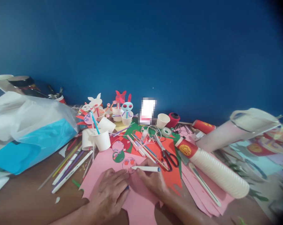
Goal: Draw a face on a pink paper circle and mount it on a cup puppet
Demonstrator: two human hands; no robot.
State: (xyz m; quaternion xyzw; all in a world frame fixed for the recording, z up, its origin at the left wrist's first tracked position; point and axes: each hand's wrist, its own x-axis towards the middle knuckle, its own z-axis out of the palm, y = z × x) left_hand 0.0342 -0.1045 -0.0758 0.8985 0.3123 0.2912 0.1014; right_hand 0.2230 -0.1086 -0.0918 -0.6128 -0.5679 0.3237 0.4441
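Note:
My right hand (pixel 152 178) is closed round a white marker (pixel 147 168), whose tip touches a face drawn on pink paper (pixel 94 175). The drawn face (pixel 129 163) has red eyes with dark lashes and a round outline. My left hand (pixel 110 190) presses on the same paper, left of the drawing, with a small blue thing, perhaps a marker cap, showing at its fingers. Just above the drawing lie a round pink cut-out (pixel 118 146) and a green one (pixel 118 156).
Black-handled scissors (pixel 166 153) lie right of centre, beside stacked paper cups (pixel 216 172). Paper animal figures in cups (pixel 126 118) stand behind. Several pens (pixel 72 172) lie left, near a plastic bag (pixel 33 115). A blurred-out upright object (pixel 147 111) stands by the wall.

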